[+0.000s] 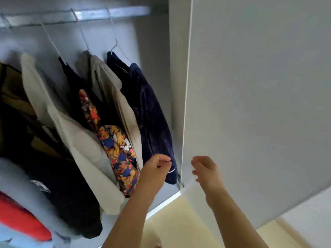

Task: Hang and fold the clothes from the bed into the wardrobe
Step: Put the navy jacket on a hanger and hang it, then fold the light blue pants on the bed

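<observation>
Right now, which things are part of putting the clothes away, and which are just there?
Part of the job: navy top, pinched at its hem by the left hand; its hanger; rail; right hand, holding nothing.
Just there: patterned cloth; beige shirt; red cloth; wardrobe door; floor.

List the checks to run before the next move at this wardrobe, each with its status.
1. The hanger of the navy garment hooked over the rail: ok.
2. The navy garment seated evenly on the hanger: cannot tell.
3. The left hand free: not ok, it pinches the navy garment's lower edge.
4. The right hand free: ok, it holds nothing.
5. The wardrobe door open: ok.
6. Bare rail to the right of the hanger: ok.
</observation>
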Action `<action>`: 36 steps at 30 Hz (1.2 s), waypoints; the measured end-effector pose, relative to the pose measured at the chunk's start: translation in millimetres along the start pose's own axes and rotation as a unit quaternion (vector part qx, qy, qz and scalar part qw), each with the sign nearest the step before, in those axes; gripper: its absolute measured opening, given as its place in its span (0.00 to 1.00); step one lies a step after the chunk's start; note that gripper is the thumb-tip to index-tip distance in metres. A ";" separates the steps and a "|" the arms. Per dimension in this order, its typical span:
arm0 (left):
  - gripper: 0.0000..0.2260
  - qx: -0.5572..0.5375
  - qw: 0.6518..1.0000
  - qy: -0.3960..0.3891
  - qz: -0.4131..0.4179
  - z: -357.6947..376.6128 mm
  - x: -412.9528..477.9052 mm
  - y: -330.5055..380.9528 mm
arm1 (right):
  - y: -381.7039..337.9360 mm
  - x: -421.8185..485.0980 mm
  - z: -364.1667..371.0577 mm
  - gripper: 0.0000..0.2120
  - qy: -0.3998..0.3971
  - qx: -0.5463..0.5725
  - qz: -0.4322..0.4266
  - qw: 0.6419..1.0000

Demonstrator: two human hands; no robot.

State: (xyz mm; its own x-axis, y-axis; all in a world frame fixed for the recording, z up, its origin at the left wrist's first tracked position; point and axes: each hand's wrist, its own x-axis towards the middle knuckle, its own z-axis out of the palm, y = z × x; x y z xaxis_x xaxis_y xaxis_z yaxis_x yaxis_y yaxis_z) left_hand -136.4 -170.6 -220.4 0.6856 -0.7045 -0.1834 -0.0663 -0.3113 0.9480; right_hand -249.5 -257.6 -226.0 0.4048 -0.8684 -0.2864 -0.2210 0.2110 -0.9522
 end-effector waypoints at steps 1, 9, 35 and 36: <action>0.08 0.008 1.000 -0.022 -0.011 13.9 -17.1 -6.7 | 14.2 -17.0 -16.9 0.05 0.016 0.010 0.019 1.000; 0.06 0.057 0.972 -0.187 -0.130 117.1 -138.1 -52.9 | 123.9 -145.2 -135.1 0.06 0.132 0.045 0.162 0.977; 0.06 0.310 0.674 -0.670 -0.015 257.6 -428.6 -133.8 | 297.4 -503.1 -163.7 0.04 0.617 0.352 0.296 0.639; 0.06 0.315 0.661 -0.681 -0.005 260.7 -447.5 -136.7 | 301.9 -520.6 -164.5 0.04 0.626 0.364 0.290 0.626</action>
State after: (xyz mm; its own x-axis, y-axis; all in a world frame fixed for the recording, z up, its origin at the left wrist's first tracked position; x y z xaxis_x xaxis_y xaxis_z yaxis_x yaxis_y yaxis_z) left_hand -623.2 20.9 -335.8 -0.5712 -0.4880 -0.6600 -0.6501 -0.2219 0.7268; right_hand -672.9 184.4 -346.9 -0.6692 -0.1265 -0.7322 0.6379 0.4075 -0.6534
